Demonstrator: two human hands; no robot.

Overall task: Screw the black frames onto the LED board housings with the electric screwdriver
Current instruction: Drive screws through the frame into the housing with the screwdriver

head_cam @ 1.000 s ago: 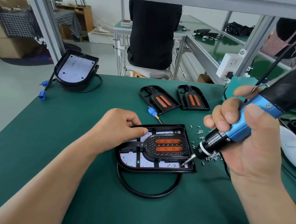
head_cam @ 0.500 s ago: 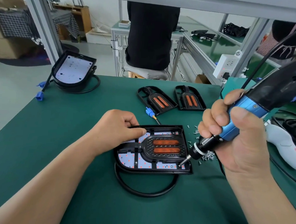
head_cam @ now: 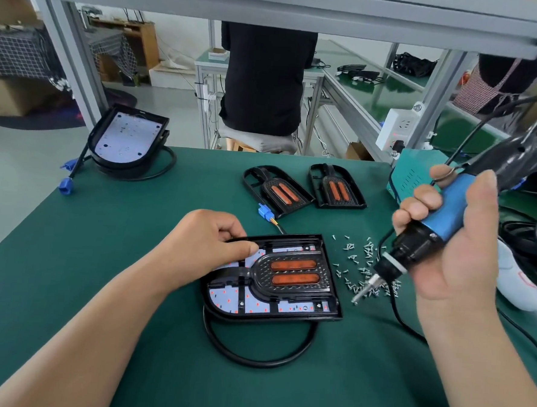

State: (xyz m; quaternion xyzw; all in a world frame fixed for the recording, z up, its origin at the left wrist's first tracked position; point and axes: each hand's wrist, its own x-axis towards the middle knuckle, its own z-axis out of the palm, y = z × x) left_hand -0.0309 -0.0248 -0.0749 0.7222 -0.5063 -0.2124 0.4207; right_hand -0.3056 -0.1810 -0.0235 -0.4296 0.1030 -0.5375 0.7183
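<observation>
Left hand (head_cam: 208, 243) pinches the far rim of the black D-shaped LED board housing (head_cam: 273, 313), thumb on top, probably so it can't spin on the green bench mat (head_cam: 100, 256). The black plastic frame with two orange lenses (head_cam: 291, 274) sits in it, mid-table. Right hand (head_cam: 456, 246) is wrapped round the blue-and-black electric screwdriver (head_cam: 422, 234), bit dipped at the pile of small silver screws (head_cam: 364, 265) (magnetic tip, I'd guess) to grab one.

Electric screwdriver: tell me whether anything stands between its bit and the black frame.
Nothing visible does. The bit of the electric screwdriver hangs over the loose screws beside the black frame; the left hand holds the frame's far side.
</observation>
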